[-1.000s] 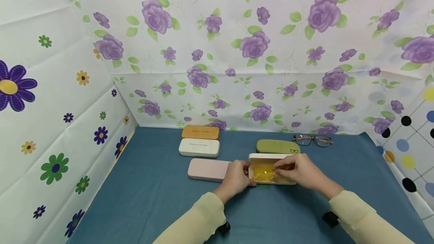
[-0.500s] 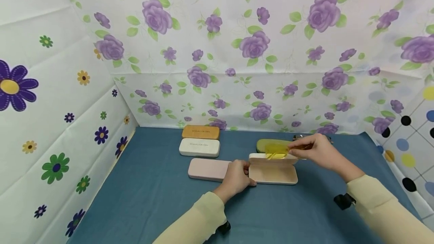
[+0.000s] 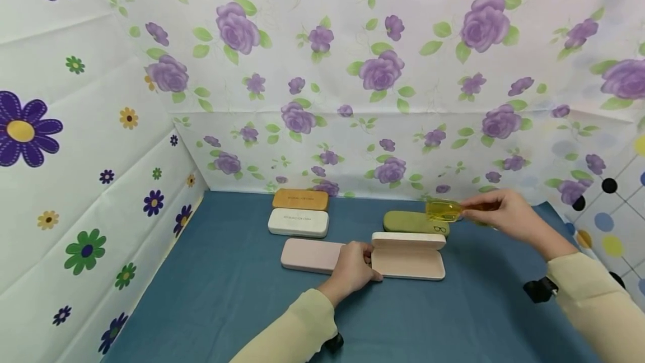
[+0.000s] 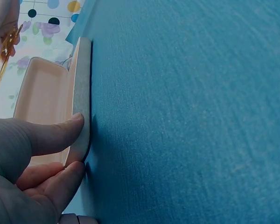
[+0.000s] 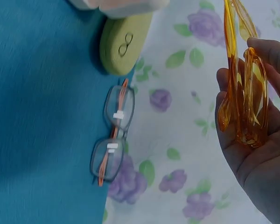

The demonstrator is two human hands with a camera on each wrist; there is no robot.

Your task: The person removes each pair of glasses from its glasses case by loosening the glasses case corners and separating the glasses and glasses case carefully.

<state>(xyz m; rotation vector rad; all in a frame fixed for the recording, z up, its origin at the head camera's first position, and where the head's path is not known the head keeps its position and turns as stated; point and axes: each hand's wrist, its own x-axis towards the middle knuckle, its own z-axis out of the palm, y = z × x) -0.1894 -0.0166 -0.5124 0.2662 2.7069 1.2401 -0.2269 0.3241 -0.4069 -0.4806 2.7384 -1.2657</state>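
Note:
An open pale glasses case [image 3: 408,265] stands on the blue cloth, its lid raised at the back and its inside bare. My left hand [image 3: 353,268] grips its left end; in the left wrist view the thumb [image 4: 60,135] lies on the case's front wall with fingers at the corner. Folded yellow transparent glasses [image 3: 443,210] are in my right hand [image 3: 511,217], held in the air before the green glasses case [image 3: 408,221]. In the right wrist view, thumb and fingers pinch these amber-looking glasses [image 5: 249,93] above the palm.
A closed pink case [image 3: 309,254] lies left of the open one, partly behind my left hand. Further back are a white case [image 3: 297,223] and an orange case [image 3: 300,199]. Thin-framed glasses [image 5: 114,130] lie near the flowered backdrop [image 3: 322,71].
My right hand has lifted the yellow glasses out of the open case, then carried them up and to the right. The left hand has stayed on the case's left end.

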